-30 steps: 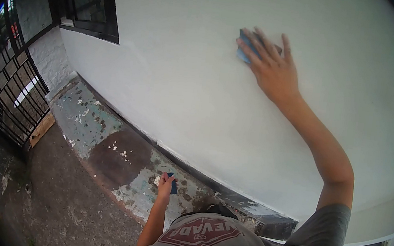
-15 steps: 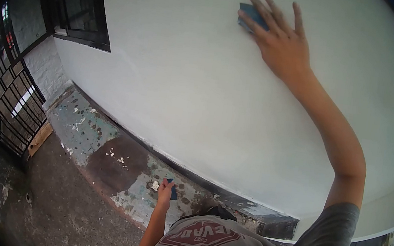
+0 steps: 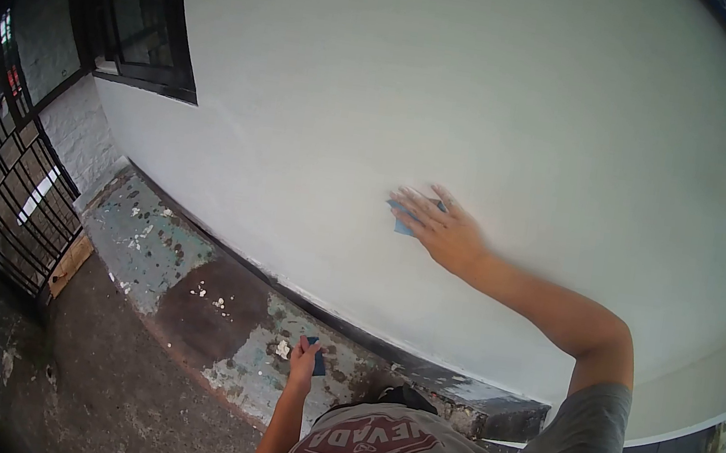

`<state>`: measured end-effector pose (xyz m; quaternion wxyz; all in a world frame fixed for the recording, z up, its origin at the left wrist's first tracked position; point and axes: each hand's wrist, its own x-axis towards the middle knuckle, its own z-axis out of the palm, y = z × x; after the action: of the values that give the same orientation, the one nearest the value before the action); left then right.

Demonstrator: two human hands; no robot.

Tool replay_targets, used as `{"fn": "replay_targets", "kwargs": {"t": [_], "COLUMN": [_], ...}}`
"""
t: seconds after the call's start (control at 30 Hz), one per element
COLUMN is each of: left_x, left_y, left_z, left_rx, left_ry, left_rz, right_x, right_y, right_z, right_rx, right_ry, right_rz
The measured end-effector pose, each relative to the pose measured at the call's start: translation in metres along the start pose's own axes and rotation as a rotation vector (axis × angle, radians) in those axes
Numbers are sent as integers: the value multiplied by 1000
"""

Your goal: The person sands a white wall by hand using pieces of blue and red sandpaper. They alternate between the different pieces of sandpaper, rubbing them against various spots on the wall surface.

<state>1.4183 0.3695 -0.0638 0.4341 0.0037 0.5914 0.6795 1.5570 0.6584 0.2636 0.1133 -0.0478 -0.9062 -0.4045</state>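
My right hand (image 3: 446, 233) presses a blue sheet (image 3: 404, 224) flat against the pale wall (image 3: 330, 130), its fingers spread over the sheet. Part of the sheet shows past the fingertips, and the rest is under the hand. Lower down, my left hand (image 3: 303, 361) hangs in front of the body with its fingers closed round a dark blue piece (image 3: 319, 364). That hand is above the paint-worn ledge and apart from the wall.
Along the wall's foot runs a stained ledge (image 3: 215, 303) with white flakes. A dark-framed window (image 3: 148, 10) is at upper left, a barred metal gate (image 3: 18, 199) at far left. Rough concrete ground (image 3: 132, 379) lies below the ledge.
My right hand has moved down the wall and slightly left, with the blue sheet still under it. My left hand has stayed almost in place, still holding the dark blue piece.
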Motion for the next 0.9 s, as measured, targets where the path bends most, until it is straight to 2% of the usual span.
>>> {"fn": "replay_targets", "kwargs": {"t": [0.07,0.17,0.27,0.3,0.37,0.4,0.43,0.5,0.57,0.63,0.7,0.77,0.83,0.9], "left_x": [4,7,12,13,15,14,11,7,5,12,37,8,-4,-9], "left_y": [-11,-17,-12,-11,-5,-3,1,8,8,-6,-42,-25,-16,-20], "left_z": [-11,-17,-11,-9,1,6,10,18,18,13,-3,0,0,-5], "left_rx": [-6,-15,-18,-23,-16,-11,-10,-10,-19,-25,-19,-45,-55,-51], "left_ry": [16,13,19,18,11,9,0,-19,-27,-20,7,3,8,23], "left_rz": [4,11,2,0,23,31,21,9,23,53,100,57,27,-5], "right_x": [-17,6,60,77,102,110,112,117,118,103,77,51,44,55], "right_y": [0,36,112,138,188,207,221,215,188,143,101,74,71,90], "right_z": [2,-25,-104,-125,-160,-173,-195,-192,-153,-124,-96,-66,-65,-80], "right_rx": [-14,25,-226,-192,-410,-518,-267,-250,-377,-243,-93,-129,-102,-166], "right_ry": [-46,-20,138,217,411,386,310,390,495,327,180,84,40,72], "right_rz": [-111,-56,124,225,381,440,374,418,427,364,201,62,-3,36]}}
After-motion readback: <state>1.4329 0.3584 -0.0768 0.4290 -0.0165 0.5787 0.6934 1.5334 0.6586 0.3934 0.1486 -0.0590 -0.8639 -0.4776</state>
